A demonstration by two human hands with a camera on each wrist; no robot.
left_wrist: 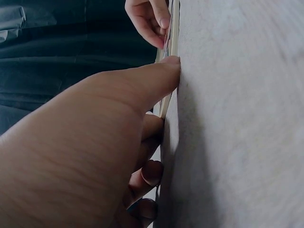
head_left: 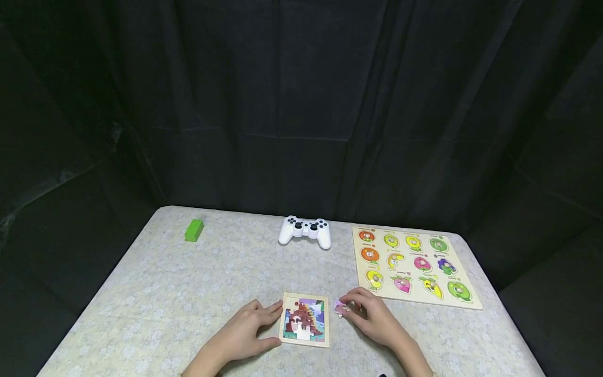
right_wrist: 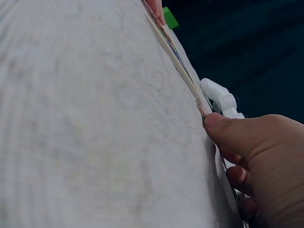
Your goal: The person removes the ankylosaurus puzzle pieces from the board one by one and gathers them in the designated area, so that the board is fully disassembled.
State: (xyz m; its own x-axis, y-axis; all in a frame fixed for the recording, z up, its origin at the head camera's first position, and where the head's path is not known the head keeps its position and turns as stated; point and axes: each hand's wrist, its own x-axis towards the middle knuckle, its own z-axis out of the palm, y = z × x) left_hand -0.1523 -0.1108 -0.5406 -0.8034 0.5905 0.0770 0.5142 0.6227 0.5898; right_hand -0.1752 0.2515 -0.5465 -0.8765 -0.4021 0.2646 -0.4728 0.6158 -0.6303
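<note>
A small square jigsaw puzzle in a light wooden tray lies on the table, with a brown spiky figure on it; light gaps show at its upper left and lower middle. My left hand holds the tray's left edge, thumb at the near corner and forefinger farther up. To the right of the tray, my right hand pinches a pinkish-purple puzzle piece between thumb and fingers. In the right wrist view the right thumb covers much of the piece. Only the tray's thin edge shows in the left wrist view.
A white game controller lies beyond the puzzle. At the right is a wooden fruit board with knobbed pieces, close to my right hand. A green block sits at the far left. Black curtains surround the patterned tablecloth.
</note>
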